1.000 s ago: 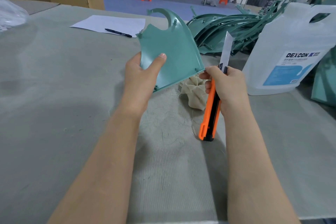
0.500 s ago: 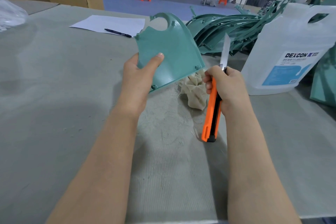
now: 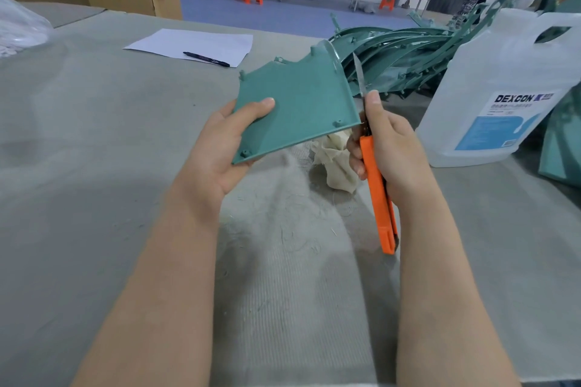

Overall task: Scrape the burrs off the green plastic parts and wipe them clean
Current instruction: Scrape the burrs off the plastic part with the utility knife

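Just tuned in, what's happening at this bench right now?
A person is deburring a flat green plastic panel. The left hand holds it up by its lower left corner, thumb on its face. The right hand grips an orange utility knife, blade extended and set against the panel's right edge. A crumpled beige cloth lies on the grey felt-covered table beneath, unused. A pile of green plastic parts and a translucent white jug sit behind.
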`<action>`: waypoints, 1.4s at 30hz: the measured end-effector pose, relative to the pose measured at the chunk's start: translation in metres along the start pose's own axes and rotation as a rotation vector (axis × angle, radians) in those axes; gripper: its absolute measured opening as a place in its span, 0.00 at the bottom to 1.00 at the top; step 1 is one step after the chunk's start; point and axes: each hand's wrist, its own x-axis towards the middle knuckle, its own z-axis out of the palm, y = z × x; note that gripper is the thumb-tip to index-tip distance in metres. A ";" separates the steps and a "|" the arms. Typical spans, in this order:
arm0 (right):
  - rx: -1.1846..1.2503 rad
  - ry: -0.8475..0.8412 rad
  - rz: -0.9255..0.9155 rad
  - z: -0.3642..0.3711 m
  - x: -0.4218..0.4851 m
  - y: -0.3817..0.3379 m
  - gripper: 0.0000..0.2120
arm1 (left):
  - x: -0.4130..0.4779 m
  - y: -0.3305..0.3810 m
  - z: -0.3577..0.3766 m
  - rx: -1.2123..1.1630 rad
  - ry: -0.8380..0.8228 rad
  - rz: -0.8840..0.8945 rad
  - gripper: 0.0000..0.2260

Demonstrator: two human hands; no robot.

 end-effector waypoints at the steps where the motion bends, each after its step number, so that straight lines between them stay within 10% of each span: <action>1: -0.004 -0.002 -0.021 0.000 0.000 0.000 0.24 | 0.000 0.000 -0.001 -0.005 0.002 -0.006 0.04; 42: 0.030 -0.283 -0.126 0.008 -0.012 -0.011 0.24 | 0.001 0.001 -0.006 -0.224 0.145 -0.162 0.05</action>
